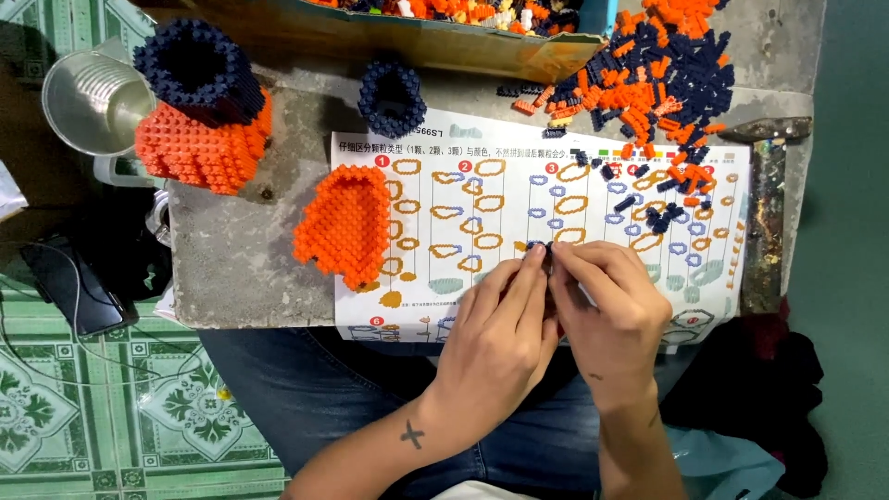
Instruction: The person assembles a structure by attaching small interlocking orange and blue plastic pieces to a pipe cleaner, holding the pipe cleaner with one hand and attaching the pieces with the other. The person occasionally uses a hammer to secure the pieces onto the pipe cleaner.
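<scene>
Two hands (556, 315) — three built brick pieces (344, 225), one instruction sheet (482, 204), one clear cup (93, 97).

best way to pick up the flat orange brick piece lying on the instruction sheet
The flat orange brick piece lies studs-up, half on the instruction sheet, half on the grey slab. Probably best pinched across its two long side edges, coming from above at its wider upper end. Its left edge is clear; the narrow lower tip gives less to hold.

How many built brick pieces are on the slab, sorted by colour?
Orange only: 1, the flat shell
Navy only: 1, the small ring
Orange with navy: 1, the tall piece
Total: 3

Both hands, left and right, pinch tiny navy bricks, not counted.
</scene>
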